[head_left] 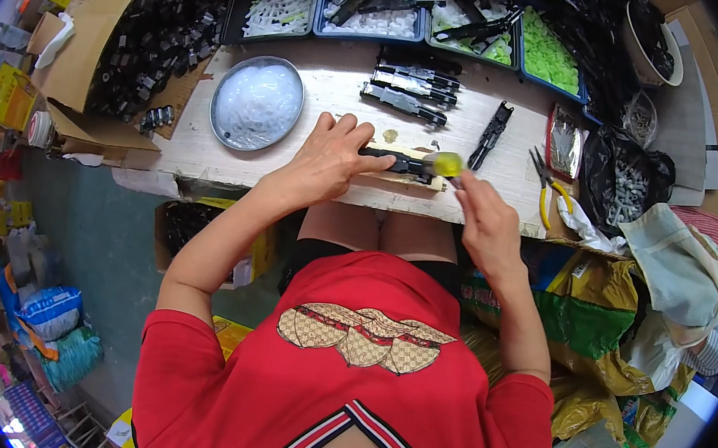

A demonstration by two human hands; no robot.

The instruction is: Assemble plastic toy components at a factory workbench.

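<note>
At the near edge of the table, my left hand (pixel 328 158) presses a black plastic part (pixel 406 165) down with its fingers closed on the left end. That part lies on a pale wooden block (pixel 426 185). My right hand (pixel 489 220) is closed round the handle of a small mallet with a yellow head (pixel 447 164), which is over the part's right end. The mallet's handle is mostly hidden in my fingers. Farther back lie several similar black parts with silvery faces (pixel 405 104), and one black part (pixel 491 135) lies alone to the right.
A round metal dish (pixel 223 105) holds pale pieces in clear plastic. Blue trays (pixel 367 37) of white and green pieces line the back. At left, a cardboard box (pixel 89 47) holds black pieces. Yellow-handled pliers (pixel 545 200) lie at right beside a black bag (pixel 596 170).
</note>
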